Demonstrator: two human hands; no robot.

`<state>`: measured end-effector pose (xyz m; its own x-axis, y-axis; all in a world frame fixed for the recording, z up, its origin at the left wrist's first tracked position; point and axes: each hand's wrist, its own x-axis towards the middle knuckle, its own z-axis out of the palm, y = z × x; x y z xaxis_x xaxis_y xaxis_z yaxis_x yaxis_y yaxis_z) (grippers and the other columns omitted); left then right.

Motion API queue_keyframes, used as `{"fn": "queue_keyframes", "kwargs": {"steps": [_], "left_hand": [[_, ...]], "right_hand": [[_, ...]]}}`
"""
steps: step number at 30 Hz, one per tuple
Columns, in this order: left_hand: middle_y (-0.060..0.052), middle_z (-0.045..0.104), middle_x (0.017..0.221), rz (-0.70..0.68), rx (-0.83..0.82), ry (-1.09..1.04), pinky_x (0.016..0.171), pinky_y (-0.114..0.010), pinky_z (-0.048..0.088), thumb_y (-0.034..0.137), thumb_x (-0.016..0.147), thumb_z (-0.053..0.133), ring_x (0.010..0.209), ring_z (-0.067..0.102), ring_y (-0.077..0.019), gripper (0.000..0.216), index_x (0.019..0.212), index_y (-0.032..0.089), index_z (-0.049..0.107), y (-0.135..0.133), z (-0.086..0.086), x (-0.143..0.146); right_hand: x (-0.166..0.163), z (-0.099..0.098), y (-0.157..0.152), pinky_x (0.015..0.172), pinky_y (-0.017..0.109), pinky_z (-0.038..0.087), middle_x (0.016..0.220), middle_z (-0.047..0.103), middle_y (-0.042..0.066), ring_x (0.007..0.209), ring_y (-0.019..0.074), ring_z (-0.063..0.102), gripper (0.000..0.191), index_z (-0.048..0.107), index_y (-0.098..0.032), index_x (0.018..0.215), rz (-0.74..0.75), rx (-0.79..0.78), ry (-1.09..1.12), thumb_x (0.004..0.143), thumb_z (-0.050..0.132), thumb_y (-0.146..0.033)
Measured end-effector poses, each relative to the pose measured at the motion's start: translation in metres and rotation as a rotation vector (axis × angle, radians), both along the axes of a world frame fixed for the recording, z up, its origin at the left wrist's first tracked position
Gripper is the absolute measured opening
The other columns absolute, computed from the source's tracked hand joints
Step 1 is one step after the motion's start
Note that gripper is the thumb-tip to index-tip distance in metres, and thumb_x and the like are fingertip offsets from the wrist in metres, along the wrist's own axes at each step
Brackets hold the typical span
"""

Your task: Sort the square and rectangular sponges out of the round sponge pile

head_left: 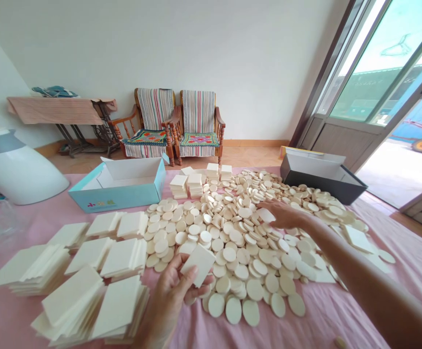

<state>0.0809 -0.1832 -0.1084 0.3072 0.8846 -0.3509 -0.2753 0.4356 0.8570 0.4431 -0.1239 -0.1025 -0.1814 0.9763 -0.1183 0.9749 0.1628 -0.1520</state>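
My left hand (182, 286) is closed around a pale square tile (199, 264), thumb on top, at the near left edge of a heap of discs. Stretched over the heap, my right hand (284, 214) has its fingers and thumb at a smaller pale tile (267, 215) and seems to pinch it; part of the grip is hidden. The heap of round, cream-coloured discs (229, 254) spreads across the cloth beneath both hands. Left of my left hand lie several stacks of large square tiles (120, 303). Small square tiles stand in short stacks (195, 184) behind the heap.
An open light-blue box (123, 196) stands at the back left, an open black box (320, 182) at the back right. A white jug (22, 167) is at far left. Pink cloth (211, 329) covers the surface. Beyond are two wooden chairs (198, 116) and a doorway.
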Motion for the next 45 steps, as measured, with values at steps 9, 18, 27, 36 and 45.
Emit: {"fn": "queue_keyframes", "kwargs": {"steps": [9,18,27,36,45], "left_hand": [[-0.009,0.070,0.112,0.053,-0.062,-0.149,0.086,-0.037,0.058,0.020,0.078,0.070,0.096,0.070,-0.0252,0.048,0.121,0.017,0.051,-0.002,0.011,0.004],[-0.005,0.071,0.102,0.089,-0.095,-0.377,0.091,-0.041,0.055,0.022,0.082,0.068,0.088,0.070,-0.0193,0.025,0.105,0.018,0.061,-0.001,0.007,0.005],[0.004,0.069,0.085,0.166,-0.142,-0.349,0.068,-0.020,0.056,0.016,0.076,0.074,0.069,0.065,-0.0089,0.032,0.105,0.023,0.064,-0.006,-0.002,-0.001],[-0.003,0.070,0.098,0.163,-0.182,-0.345,0.080,-0.029,0.055,0.017,0.072,0.078,0.074,0.067,-0.0128,0.045,0.113,0.021,0.059,-0.007,-0.009,-0.001],[-0.011,0.069,0.106,0.043,0.037,-0.142,0.068,-0.030,0.053,0.045,0.079,0.070,0.081,0.070,-0.0230,0.049,0.118,0.020,0.053,-0.006,-0.011,-0.012]], "right_hand": [[-0.013,0.024,-0.012,0.087,0.040,0.044,0.105,0.061,0.014,0.098,0.0284,0.057,0.045,0.061,-0.015,0.114,-0.132,0.213,-0.052,0.073,0.065,-0.034],[-0.181,0.041,-0.058,0.078,0.041,0.048,0.101,0.054,0.009,0.094,0.0254,0.051,0.042,0.050,-0.022,0.113,0.160,0.407,0.459,0.075,0.066,-0.032],[-0.218,0.029,-0.059,0.081,0.045,0.044,0.098,0.054,0.009,0.093,0.0276,0.049,0.031,0.051,-0.020,0.101,0.153,0.322,0.357,0.075,0.063,-0.034],[-0.225,0.042,-0.065,0.086,0.041,0.044,0.102,0.057,0.010,0.096,0.0261,0.050,0.038,0.050,-0.017,0.109,0.209,0.207,0.319,0.074,0.063,-0.024],[-0.116,0.071,0.073,0.089,0.043,0.044,0.110,0.057,0.013,0.102,0.0281,0.053,0.052,0.051,-0.016,0.117,0.029,0.411,0.189,0.071,0.069,-0.032]]}}
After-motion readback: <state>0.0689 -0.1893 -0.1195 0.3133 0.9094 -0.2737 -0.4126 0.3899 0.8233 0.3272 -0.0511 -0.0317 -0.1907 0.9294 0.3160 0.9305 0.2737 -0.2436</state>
